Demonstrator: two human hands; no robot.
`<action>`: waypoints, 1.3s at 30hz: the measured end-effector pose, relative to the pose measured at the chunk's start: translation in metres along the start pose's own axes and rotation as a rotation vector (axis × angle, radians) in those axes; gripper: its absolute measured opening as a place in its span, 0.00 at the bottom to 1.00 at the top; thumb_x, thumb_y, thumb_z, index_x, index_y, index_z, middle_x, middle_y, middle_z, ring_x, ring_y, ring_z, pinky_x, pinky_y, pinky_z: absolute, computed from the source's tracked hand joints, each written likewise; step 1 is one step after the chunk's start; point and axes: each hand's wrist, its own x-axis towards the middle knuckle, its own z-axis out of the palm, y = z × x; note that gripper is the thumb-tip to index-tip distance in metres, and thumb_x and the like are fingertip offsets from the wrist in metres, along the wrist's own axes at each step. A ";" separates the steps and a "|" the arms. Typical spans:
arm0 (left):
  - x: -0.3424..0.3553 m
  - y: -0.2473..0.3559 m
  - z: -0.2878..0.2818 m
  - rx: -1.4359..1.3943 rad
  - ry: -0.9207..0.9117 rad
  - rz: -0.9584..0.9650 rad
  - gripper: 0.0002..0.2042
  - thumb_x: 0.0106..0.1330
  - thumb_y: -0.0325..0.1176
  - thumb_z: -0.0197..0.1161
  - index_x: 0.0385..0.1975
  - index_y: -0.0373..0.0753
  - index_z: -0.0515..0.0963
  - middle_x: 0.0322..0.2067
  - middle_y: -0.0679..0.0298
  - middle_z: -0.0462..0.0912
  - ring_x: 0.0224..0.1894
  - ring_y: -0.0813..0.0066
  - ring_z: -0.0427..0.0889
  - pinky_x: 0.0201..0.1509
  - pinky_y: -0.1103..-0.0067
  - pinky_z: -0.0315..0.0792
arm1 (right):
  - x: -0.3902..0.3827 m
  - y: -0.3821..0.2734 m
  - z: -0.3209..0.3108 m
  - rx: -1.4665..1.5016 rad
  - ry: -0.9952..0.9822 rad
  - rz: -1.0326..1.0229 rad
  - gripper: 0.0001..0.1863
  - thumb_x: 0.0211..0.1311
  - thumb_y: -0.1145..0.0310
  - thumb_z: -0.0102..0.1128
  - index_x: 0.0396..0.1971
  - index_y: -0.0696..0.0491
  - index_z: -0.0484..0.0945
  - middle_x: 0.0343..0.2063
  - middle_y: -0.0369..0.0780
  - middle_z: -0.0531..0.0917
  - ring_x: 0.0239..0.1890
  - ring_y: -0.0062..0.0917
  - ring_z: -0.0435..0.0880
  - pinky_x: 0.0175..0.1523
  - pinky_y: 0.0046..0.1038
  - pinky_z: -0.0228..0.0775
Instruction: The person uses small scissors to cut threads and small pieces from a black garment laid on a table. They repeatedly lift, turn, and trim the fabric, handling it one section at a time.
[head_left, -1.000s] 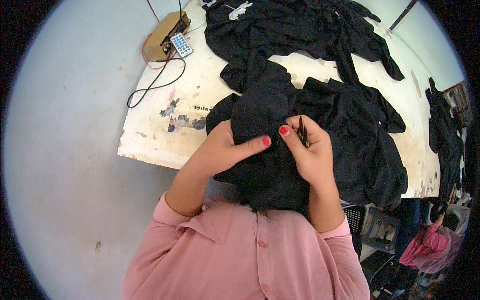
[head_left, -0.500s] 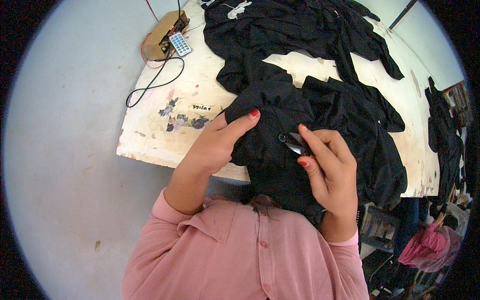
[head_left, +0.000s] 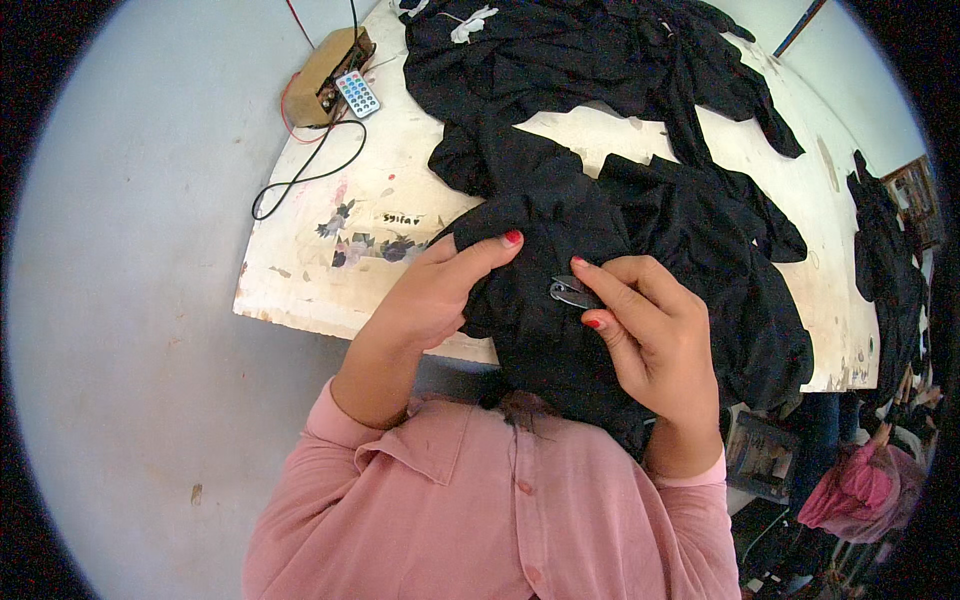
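Black fabric [head_left: 530, 350] is draped over the near edge of a pale, stained worktable [head_left: 290, 260] and down toward my body. My left hand [head_left: 430, 290] grips the fabric at its left, thumb lying on top with the fingers hidden beneath. My right hand [head_left: 650, 340] has small metal thread snips [head_left: 567, 291] between thumb and fingers, with the tool's pointed end turned left against the cloth, a little right of and below my left thumb. More black garment folds lie right of and behind my hands.
A tan electrical box [head_left: 325, 75] with cables and a white remote [head_left: 358, 93] sit at the table's back left. Black garments [head_left: 550, 50] cover the back, with others [head_left: 880, 260] hanging at the right. A person in pink [head_left: 855, 485] is at lower right, beside cluttered items.
Since a second ago my left hand has shifted up the fabric. My right hand has moved down and turned, bringing the snips from upright to pointing left across the cloth.
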 end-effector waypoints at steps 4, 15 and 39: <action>0.002 0.001 0.001 -0.021 -0.026 -0.054 0.17 0.65 0.31 0.58 0.51 0.31 0.72 0.44 0.56 0.81 0.44 0.65 0.82 0.47 0.70 0.78 | 0.002 0.001 -0.002 -0.014 0.003 -0.044 0.16 0.50 0.71 0.64 0.42 0.53 0.81 0.31 0.38 0.80 0.25 0.30 0.80 0.29 0.28 0.71; 0.016 0.015 -0.001 0.468 0.058 0.227 0.16 0.65 0.37 0.60 0.46 0.33 0.76 0.43 0.58 0.82 0.43 0.70 0.81 0.45 0.77 0.74 | 0.001 0.016 0.027 0.198 0.059 0.298 0.12 0.51 0.65 0.69 0.32 0.56 0.79 0.22 0.37 0.78 0.23 0.22 0.76 0.29 0.24 0.67; -0.010 -0.015 0.007 0.514 -0.198 0.422 0.19 0.63 0.26 0.62 0.51 0.39 0.62 0.33 0.67 0.78 0.37 0.87 0.76 0.42 0.88 0.70 | -0.008 0.038 0.030 0.199 0.267 0.235 0.20 0.61 0.69 0.59 0.52 0.58 0.72 0.36 0.42 0.74 0.39 0.28 0.73 0.48 0.24 0.65</action>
